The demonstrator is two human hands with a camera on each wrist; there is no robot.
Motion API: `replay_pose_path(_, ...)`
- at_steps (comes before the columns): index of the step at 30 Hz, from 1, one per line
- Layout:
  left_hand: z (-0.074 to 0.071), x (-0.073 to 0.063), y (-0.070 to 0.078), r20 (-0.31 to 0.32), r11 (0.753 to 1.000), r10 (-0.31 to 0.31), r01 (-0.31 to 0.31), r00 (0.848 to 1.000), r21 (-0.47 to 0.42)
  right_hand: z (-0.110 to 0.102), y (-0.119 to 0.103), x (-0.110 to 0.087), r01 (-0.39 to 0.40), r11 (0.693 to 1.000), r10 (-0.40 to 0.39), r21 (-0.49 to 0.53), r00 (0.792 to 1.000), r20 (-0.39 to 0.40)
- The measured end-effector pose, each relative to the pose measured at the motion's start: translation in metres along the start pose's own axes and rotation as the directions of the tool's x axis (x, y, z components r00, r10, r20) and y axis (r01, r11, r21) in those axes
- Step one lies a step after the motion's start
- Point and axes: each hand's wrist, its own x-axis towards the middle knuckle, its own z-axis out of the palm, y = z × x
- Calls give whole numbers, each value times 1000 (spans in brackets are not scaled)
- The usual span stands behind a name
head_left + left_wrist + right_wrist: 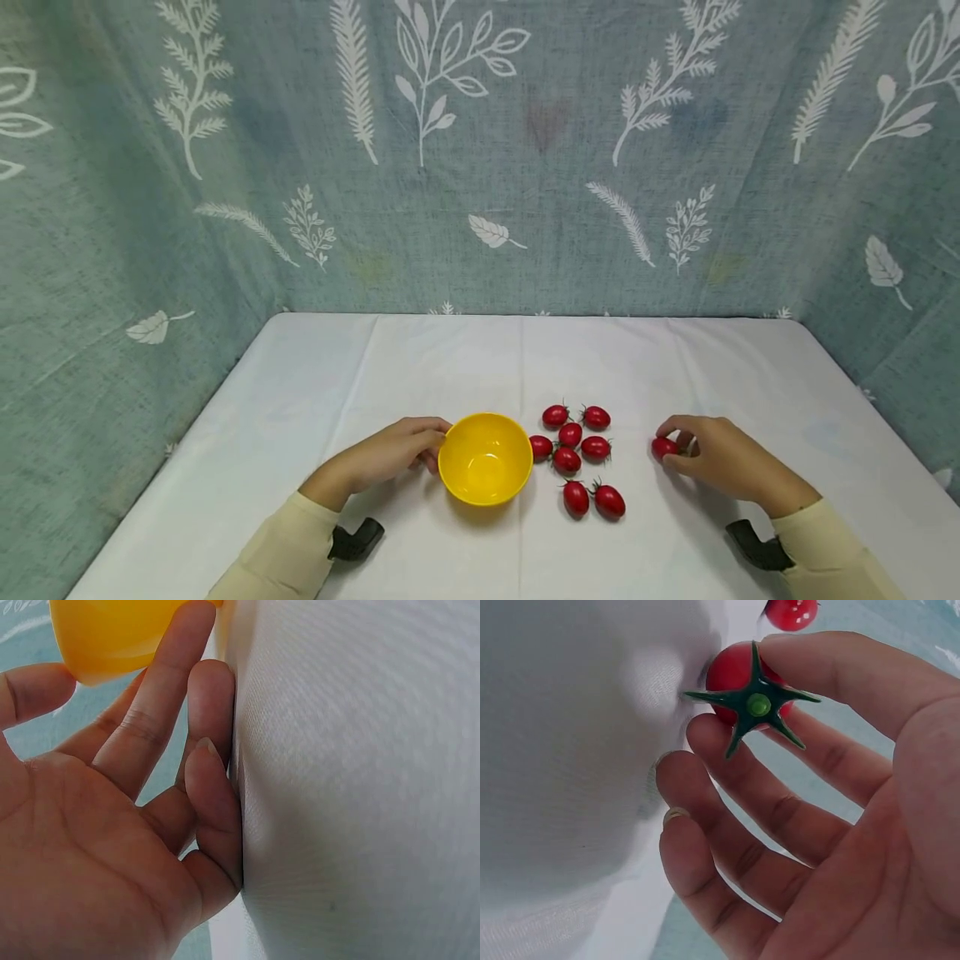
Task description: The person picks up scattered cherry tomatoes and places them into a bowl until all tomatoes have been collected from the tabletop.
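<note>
A yellow bowl [486,461] stands upright on the white tabletop. My left hand [399,450] is at its left side. In the left wrist view, the thumb [41,691] meets the bowl's rim, and the extended middle finger [150,712] lies along the outer wall. Over to the right, my right hand [712,450] pinches a red cherry tomato [664,447] between thumb and fingers, close over the cloth. Its green star-shaped stem cap [757,703] faces the right wrist camera. Several more cherry tomatoes [596,449] lie between the bowl and my right hand.
One cherry tomato [540,447] sits right at the bowl's right edge, partly overlapped by it in the head view. Two others [609,502] lie nearer the front. A white cloth [450,358] covers the table, and a green leaf-patterned curtain [480,183] surrounds its back and sides.
</note>
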Motion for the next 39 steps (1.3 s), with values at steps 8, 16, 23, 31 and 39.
replay_pose_path(8,0,-2,-3,1,1000,5,-5,1000,3,0,-9,-3,42,999,-43,-11,998,-47)
replay_pose_path(16,0,-3,-2,5,1000,10,-10,1000,-5,-2,-19,-8,141,989,-147,-53,981,-125)
replay_pose_path(23,1,-3,-2,1,1000,7,-7,1000,-7,0,-30,-13,183,978,-198,-95,965,-173)
replay_pose_path(31,1,-3,-1,-7,1000,2,-2,1000,2,4,-44,-17,214,969,-235,-123,951,-200)
replay_pose_path(39,1,-1,-3,-3,1000,7,-7,1000,4,10,-54,-21,233,960,-265,-153,934,-238)
